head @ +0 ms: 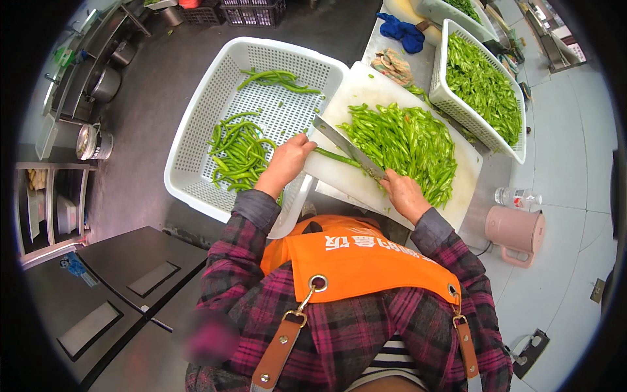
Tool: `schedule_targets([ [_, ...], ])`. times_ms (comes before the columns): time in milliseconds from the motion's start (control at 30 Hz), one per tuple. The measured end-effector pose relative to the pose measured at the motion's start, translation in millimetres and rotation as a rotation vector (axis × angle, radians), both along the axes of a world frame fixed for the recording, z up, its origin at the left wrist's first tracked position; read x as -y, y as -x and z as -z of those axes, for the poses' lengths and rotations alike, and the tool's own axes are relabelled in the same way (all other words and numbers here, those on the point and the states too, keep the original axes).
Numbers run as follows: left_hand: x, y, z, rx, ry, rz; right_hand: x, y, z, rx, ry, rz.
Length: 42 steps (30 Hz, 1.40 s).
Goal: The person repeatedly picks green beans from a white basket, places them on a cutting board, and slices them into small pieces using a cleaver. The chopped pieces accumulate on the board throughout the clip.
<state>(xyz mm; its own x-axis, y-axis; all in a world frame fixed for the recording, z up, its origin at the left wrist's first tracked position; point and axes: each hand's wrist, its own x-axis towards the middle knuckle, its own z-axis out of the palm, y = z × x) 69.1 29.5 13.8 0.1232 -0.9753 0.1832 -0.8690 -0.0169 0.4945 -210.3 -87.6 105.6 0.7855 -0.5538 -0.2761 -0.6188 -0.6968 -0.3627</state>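
A long green chili pepper lies across the left part of a white cutting board. Its near end is pinched by my left hand. My right hand grips a kitchen knife, whose wide blade slants over the board, close to the pepper's far end. Right of the blade is a broad heap of sliced green peppers. The knife handle is mostly hidden by my fingers. Below my left hand, whole green peppers rest in a white perforated plastic basket.
Behind the board stands another white basket full of sliced peppers. A patterned cloth and blue gloves lie on the metal counter. To the right are a pink electric kettle and a clear plastic bottle.
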Motion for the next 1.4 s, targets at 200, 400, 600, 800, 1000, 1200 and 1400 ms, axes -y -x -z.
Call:
schedule_targets([
  [200, 0.2, 11.1, 5.4, 0.143, 0.096, -0.012, 13.3, 9.9, -4.3, -0.057, -0.009, 0.006],
  [400, -2.2, 27.5, 8.0, 0.208, 0.192, 0.0, 3.9, -8.5, 0.6, 0.029, -0.074, 0.035],
  [600, 0.0, 50.1, 12.8, 0.209, 0.232, -0.01, 8.3, 7.7, -10.1, -0.064, -0.039, 0.02],
  [800, 1.0, 53.6, 15.3, 0.178, 0.22, -0.019, 5.4, 8.4, 4.5, 0.076, -0.06, -0.013],
  [1000, 1.2, 57.0, 14.5, 0.134, 0.214, -0.042, 10.0, 8.2, 6.3, -0.056, -0.084, 0.037],
  [1200, 3.2, 59.6, 14.0, 0.142, 0.218, -0.033, 6.8, -4.0, 1.8, 0.002, -0.063, 0.068],
  [1400, 5.3, 64.7, 14.4, 0.14, 0.229, -0.035, 10.1, -3.6, -2.6, -0.111, -0.042, 0.09],
])
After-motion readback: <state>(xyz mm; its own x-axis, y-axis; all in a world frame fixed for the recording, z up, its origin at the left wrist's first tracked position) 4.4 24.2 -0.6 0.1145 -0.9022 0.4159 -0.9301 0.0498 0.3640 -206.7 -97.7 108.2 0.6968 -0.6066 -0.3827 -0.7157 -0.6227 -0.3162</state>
